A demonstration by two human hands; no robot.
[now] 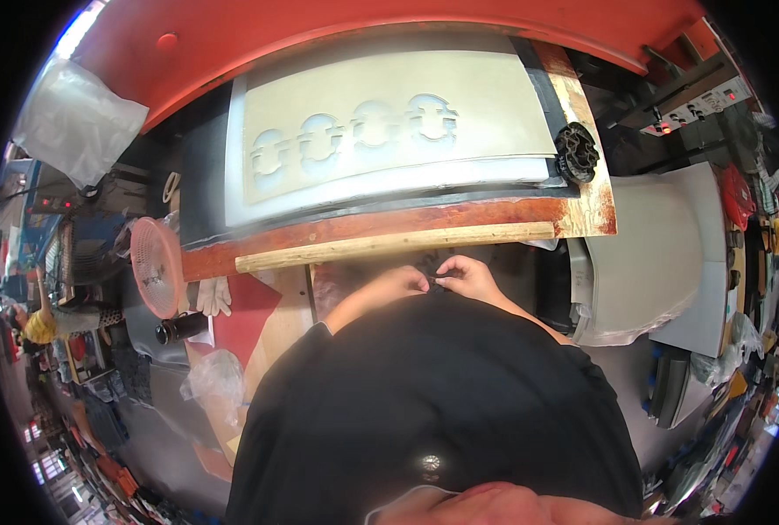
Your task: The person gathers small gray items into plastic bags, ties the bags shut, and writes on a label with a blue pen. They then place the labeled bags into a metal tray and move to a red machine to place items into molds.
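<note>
Close in front of my body, below the near edge of the work table, my left hand (407, 281) and my right hand (470, 278) almost meet. Both have their fingers closed in a pinch. A small dark thing (434, 281) shows between the fingertips, too small to name. Beyond them, a cream sheet (499, 105) lies over white material on the table. Along its middle runs a row of several rounded cut shapes (375, 124). Neither hand touches the sheet. A black, jagged ring-shaped object (575, 153) sits by the sheet's right end.
A red machine beam (319, 39) spans the far side. A wooden strip (389, 247) edges the table. To the left are a pink plastic basket (157, 267), a pale glove (214, 297) and a dark bottle-like object (180, 329). Stacked grey sheets (643, 254) stand at right.
</note>
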